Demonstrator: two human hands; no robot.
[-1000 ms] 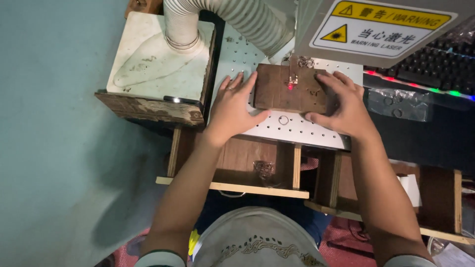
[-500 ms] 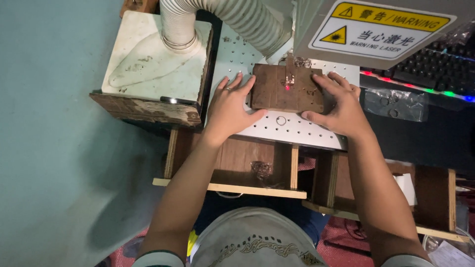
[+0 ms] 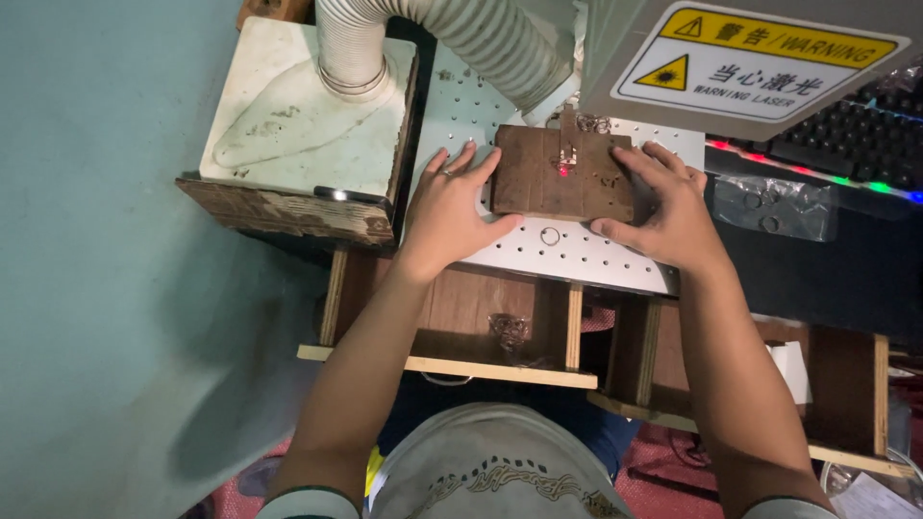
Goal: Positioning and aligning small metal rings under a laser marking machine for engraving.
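Note:
A dark brown wooden block [image 3: 538, 183] lies on a white perforated metal plate [image 3: 577, 255]. A small metal piece with a red light spot [image 3: 563, 165] sits on top of the block. My left hand [image 3: 450, 207] presses against the block's left edge, fingers spread, a ring on one finger. On the other side my right hand [image 3: 663, 207] grips the block's right edge with the thumb at its near corner. A small metal ring [image 3: 550, 235] lies on the plate just in front of the block.
A ribbed white hose [image 3: 452, 34] joins a white box [image 3: 298, 125] at the left. A grey machine head with a yellow warning label [image 3: 750, 62] hangs above. A keyboard [image 3: 846, 144] with coloured lights lies to the right. Wooden compartments [image 3: 481, 322] below hold small rings.
Both hands stay on the block. The block and hands have shifted only slightly on the plate, and the view has moved a little.

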